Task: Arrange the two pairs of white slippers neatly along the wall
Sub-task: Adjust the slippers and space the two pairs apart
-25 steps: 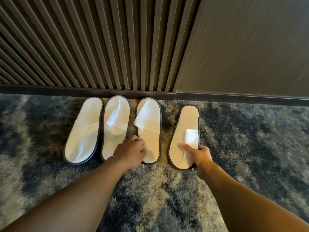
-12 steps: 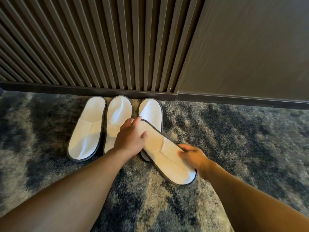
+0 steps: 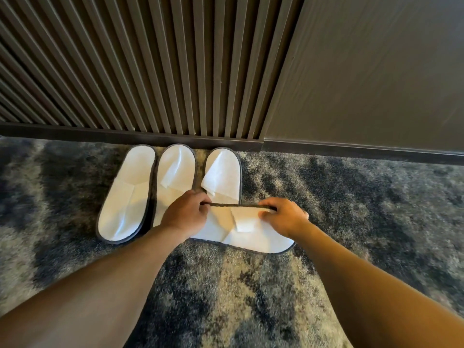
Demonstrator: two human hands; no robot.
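Three white slippers with dark edging lie side by side, toes at the baseboard: the left slipper [image 3: 126, 194], the middle slipper [image 3: 174, 177] and the right slipper [image 3: 222, 175]. A fourth slipper [image 3: 247, 233] is held sideways in front of them, tilted so its far edge is lifted. My left hand [image 3: 185, 213] grips its left end. Its dark far edge is pinched by my right hand [image 3: 283, 214]. The fourth slipper covers the heel of the right slipper, and my left hand hides the heel of the middle one.
A dark slatted wall panel [image 3: 150, 71] and a plain dark panel [image 3: 376, 71] rise behind a baseboard [image 3: 351, 151]. Mottled blue-grey carpet [image 3: 351, 209] stretches to the right of the slippers and in front of them.
The fourth slipper was lifted from its place on the right and turned sideways across the front of the row. Both hands now hold it by its ends.
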